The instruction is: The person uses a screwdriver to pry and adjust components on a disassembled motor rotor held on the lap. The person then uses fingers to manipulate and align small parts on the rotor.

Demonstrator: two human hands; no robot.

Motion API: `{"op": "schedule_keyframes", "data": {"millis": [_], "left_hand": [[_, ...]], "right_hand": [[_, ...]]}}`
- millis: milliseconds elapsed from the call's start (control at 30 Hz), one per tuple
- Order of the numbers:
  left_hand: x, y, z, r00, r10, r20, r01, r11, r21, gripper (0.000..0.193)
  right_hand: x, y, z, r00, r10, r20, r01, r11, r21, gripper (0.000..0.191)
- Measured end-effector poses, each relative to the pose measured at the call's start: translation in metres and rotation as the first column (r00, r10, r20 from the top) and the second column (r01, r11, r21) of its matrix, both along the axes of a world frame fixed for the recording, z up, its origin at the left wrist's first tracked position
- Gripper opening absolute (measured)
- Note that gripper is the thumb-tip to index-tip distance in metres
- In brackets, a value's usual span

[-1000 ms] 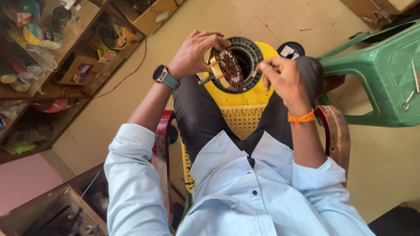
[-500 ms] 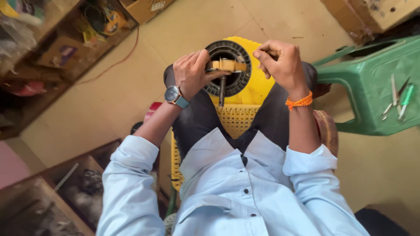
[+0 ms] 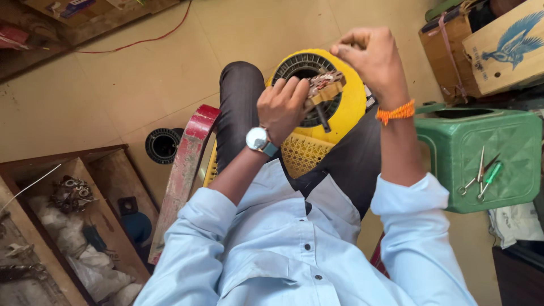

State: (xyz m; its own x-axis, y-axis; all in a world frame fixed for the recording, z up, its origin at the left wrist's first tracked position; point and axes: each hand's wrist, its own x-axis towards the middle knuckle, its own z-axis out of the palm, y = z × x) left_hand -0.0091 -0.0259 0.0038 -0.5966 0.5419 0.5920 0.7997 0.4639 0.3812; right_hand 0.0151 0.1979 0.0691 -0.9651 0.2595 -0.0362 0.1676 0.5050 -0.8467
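Observation:
My left hand (image 3: 283,105), with a wristwatch (image 3: 259,139) on the wrist, grips a small brown and tan motor part with a dark shaft (image 3: 324,90) over my lap. My right hand (image 3: 371,59), with an orange thread band (image 3: 395,112) on the wrist, is raised just right of the part with its fingers pinched together; whatever it pinches is too thin to see. Below both hands lies a yellow fan housing with a round black grille (image 3: 345,110), between my knees.
A green plastic stool (image 3: 470,141) at right carries scissors and a green-handled screwdriver (image 3: 481,175). Cardboard boxes (image 3: 493,45) stand behind it. A wooden crate of parts (image 3: 73,215) sits at left, a round black part (image 3: 162,145) on the floor, a red chair arm (image 3: 184,170).
The view has swung left. My left hand has lifted the motor part and turned it, and my right hand has risen higher above the yellow housing.

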Motion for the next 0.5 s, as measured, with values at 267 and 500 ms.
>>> {"op": "schedule_keyframes", "data": {"millis": [267,500], "left_hand": [[0.016,0.001,0.003,0.983,-0.030,0.183,0.025,0.999,0.028,0.047],[-0.029,-0.015,-0.003,0.520,-0.664,0.538,0.286,0.728,0.623,0.046]], "right_hand": [[-0.010,-0.024,0.028,0.967,0.049,0.250,-0.105,0.971,0.216,0.025],[0.022,-0.042,0.039,0.999,0.045,0.028,-0.050,0.975,0.216,0.018]]}}
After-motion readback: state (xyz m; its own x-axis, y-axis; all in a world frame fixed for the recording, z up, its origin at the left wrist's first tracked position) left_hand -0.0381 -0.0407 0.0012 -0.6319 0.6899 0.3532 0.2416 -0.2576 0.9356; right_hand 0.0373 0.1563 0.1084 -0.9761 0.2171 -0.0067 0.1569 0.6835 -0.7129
